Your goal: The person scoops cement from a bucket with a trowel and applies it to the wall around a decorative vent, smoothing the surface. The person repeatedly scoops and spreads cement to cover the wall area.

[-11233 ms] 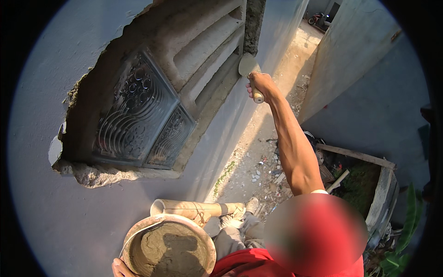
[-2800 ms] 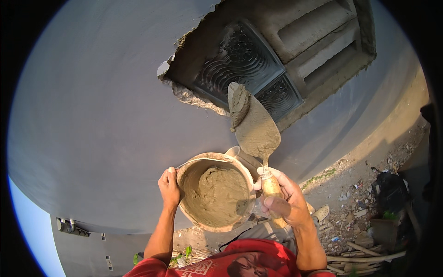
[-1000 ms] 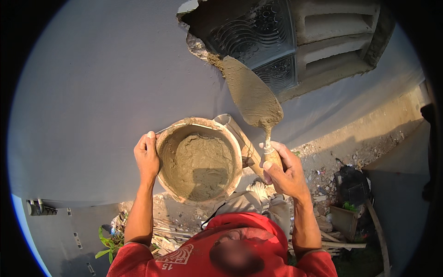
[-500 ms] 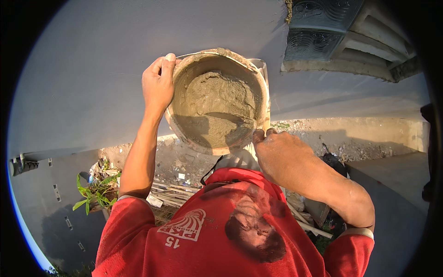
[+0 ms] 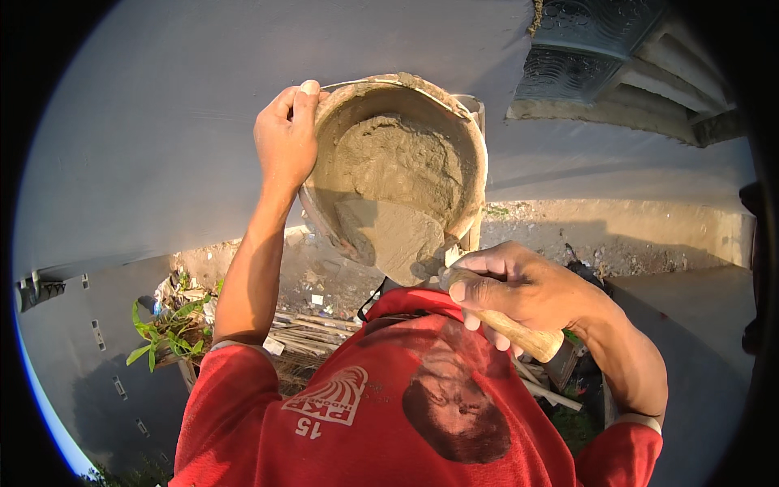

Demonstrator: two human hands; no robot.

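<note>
A round bucket (image 5: 479,174) with a crusted rim is held up in front of me. Wet grey mortar (image 5: 398,162) lies inside it. My left hand (image 5: 286,138) is closed on the bucket's left rim, thumb on top. In my right hand (image 5: 527,284) is a trowel with a wooden handle (image 5: 523,331), the fingers wrapped around it. The trowel's blade (image 5: 398,235) carries a layer of mortar and lies over the near rim of the bucket, its far part still inside the opening.
Beyond the bucket rises a smooth grey wall (image 5: 178,105). A vent opening with patterned glass (image 5: 584,73) is set in it at upper right. Below lie littered ground (image 5: 600,243), a pile of bamboo sticks (image 5: 312,333) and a green plant (image 5: 170,333). A concrete ledge (image 5: 690,300) stands at right.
My right hand has turned and drawn toward me, bringing the trowel's loaded blade up to the near rim and its handle into sight. The bucket and my left hand have shifted slightly right.
</note>
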